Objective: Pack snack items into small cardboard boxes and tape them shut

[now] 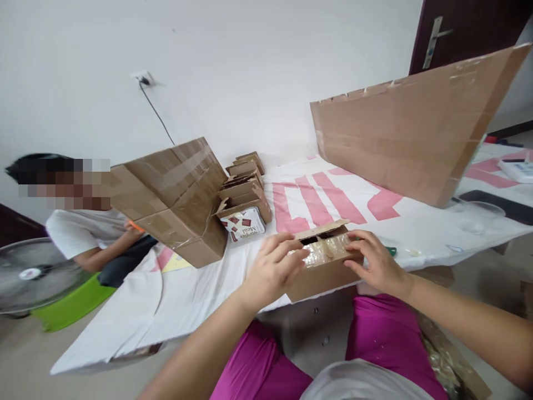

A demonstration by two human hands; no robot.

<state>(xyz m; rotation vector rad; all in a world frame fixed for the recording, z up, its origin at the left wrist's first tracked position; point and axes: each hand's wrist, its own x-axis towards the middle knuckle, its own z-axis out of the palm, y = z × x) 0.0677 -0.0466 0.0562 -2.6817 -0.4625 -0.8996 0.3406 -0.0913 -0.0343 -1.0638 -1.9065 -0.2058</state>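
Observation:
A small cardboard box (322, 282) sits at the near edge of the cloth-covered table, its top flap raised. Inside it lies clear bubble wrap (327, 250), which covers whatever is beneath. My left hand (278, 265) holds the box's left end, its bent fingers reaching over the rim to the wrap. At the right end, my right hand (375, 260) grips the corner, thumb on the front and fingers along the top. Left of the box, a white printed tin (244, 225) leans against a row of open cardboard boxes (244, 194).
A large carton (179, 194) stands left; a tall cardboard panel (400, 122) stands right. White cloth with pink print (316, 194) covers the table. Near its right edge lies a dark flat object (495, 204). Beyond the carton, a person (83, 233) sits by a fan (33, 272).

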